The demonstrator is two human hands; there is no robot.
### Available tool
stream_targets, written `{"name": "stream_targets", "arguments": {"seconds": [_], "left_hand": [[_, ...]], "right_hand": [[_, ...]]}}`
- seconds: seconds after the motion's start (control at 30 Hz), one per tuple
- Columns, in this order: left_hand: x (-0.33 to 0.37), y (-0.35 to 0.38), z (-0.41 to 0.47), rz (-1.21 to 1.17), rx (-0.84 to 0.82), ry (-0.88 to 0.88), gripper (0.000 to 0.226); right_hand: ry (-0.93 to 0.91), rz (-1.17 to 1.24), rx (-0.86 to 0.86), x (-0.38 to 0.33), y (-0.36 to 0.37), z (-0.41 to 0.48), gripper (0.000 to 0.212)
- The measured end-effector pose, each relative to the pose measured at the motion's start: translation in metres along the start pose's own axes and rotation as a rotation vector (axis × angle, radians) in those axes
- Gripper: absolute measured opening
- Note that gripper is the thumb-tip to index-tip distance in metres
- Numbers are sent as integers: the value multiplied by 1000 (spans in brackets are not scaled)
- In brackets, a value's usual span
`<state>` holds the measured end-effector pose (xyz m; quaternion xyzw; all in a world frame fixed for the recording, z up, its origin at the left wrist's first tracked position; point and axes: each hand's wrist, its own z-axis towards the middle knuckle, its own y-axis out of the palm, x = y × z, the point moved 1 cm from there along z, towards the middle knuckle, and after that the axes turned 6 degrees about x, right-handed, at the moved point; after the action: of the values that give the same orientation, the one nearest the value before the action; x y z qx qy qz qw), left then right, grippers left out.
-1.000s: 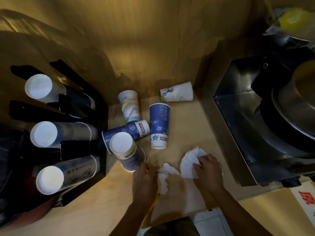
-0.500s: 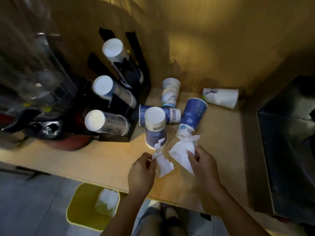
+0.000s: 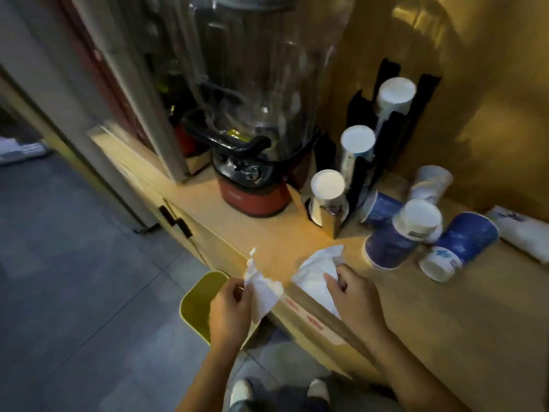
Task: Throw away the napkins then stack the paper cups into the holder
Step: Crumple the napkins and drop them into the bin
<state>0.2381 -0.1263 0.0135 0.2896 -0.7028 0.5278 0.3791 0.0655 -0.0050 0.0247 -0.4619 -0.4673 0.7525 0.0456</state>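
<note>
My left hand [image 3: 230, 310] grips a crumpled white napkin [image 3: 263, 288] off the counter's front edge, right above a yellow-green bin [image 3: 197, 304] on the floor. My right hand [image 3: 355, 295] grips a second white napkin [image 3: 316, 273] over the counter's front edge. Several loose paper cups lie at the right: an upside-down blue cup [image 3: 398, 236], a blue cup on its side [image 3: 459, 243], another blue cup [image 3: 378, 208], a pale cup [image 3: 430, 184] and a white cup [image 3: 520, 230]. The black cup holder [image 3: 395, 120] holds three cup stacks, their white bottoms facing me.
A blender [image 3: 255, 114] with a clear jar and red base stands on the wooden counter [image 3: 445, 322], left of the holder. Grey tiled floor [image 3: 74, 292] lies at the left. My shoes [image 3: 240, 392] show at the bottom. A wooden wall rises behind the cups.
Both hands lifted the napkins off the counter and carried them left. My left hand has passed the counter's edge to above the bin. My view swung left, showing the blender and floor.
</note>
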Motion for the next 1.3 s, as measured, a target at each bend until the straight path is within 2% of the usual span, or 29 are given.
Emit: {"name": "stream_targets", "arguments": {"seconds": [0.1,0.3,0.4,0.53,0.7,0.8,0.87,0.97,1.1,1.2,1.3], "left_hand": [[-34,-40,19,-24,-7,-64,15],[-89,-109,50,29,36,-136,19],[-109,-120,59,26,28,-178,20],[-127,-112,70,31,30,-229,24],[-165,-81,94,115,79,-271,20],[-197,-50,115,163,54,-312,14],[-224,-24,129,200,28,-338,10],[-274,19,146,266,24,-358,15],[-352,75,162,463,47,-149,14],[-405,113,173,643,-60,-45,31],[-437,142,183,781,-189,-26,40]], "right_hand": [[4,18,-73,-32,38,-5,36],[-35,-11,-216,-87,111,-13,52],[-71,-3,-230,-100,134,-14,53],[-68,-23,-277,-97,164,-10,41],[6,-49,-343,-71,227,-4,48],[67,-50,-410,-47,275,-3,26],[72,-40,-436,-28,308,-6,19],[69,-60,-428,5,361,-8,13],[129,-72,-411,57,441,-16,13],[138,-76,-411,103,498,-22,21],[160,-207,-576,143,544,-26,9]]}}
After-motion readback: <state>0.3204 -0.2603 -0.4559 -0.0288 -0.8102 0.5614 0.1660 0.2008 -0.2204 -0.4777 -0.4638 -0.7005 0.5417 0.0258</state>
